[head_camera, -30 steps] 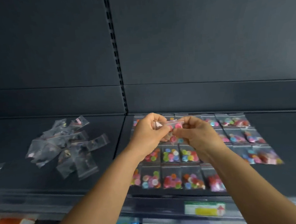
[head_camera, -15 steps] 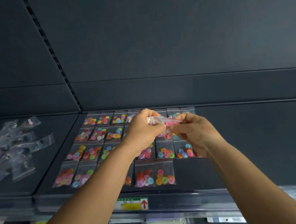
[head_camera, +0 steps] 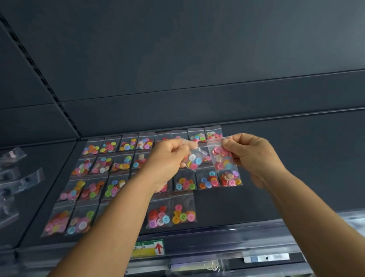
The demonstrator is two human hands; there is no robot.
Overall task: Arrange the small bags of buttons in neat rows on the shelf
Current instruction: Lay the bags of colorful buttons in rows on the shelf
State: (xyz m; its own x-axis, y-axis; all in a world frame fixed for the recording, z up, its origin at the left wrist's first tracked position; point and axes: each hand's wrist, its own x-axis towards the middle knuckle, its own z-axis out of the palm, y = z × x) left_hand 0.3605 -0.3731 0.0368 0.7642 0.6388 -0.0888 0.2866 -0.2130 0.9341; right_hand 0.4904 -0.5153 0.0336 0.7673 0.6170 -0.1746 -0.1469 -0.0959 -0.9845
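Observation:
Small clear bags of coloured buttons lie in several rows on the dark shelf. My left hand pinches one button bag that hangs tilted above the rows. My right hand holds a second button bag upright by its red-striped top edge, just right of the first. Both bags hover over the right end of the second and third rows. The front row ends at a bag with bare shelf to its right.
A loose heap of clear bags lies on the neighbouring shelf section at the left. A price label with a red arrow sits on the shelf's front rail. The back panel rises behind the rows.
My hands have pulled apart; each now holds its own bag, where before they held bags together. The view has shifted right and closer to the rows.

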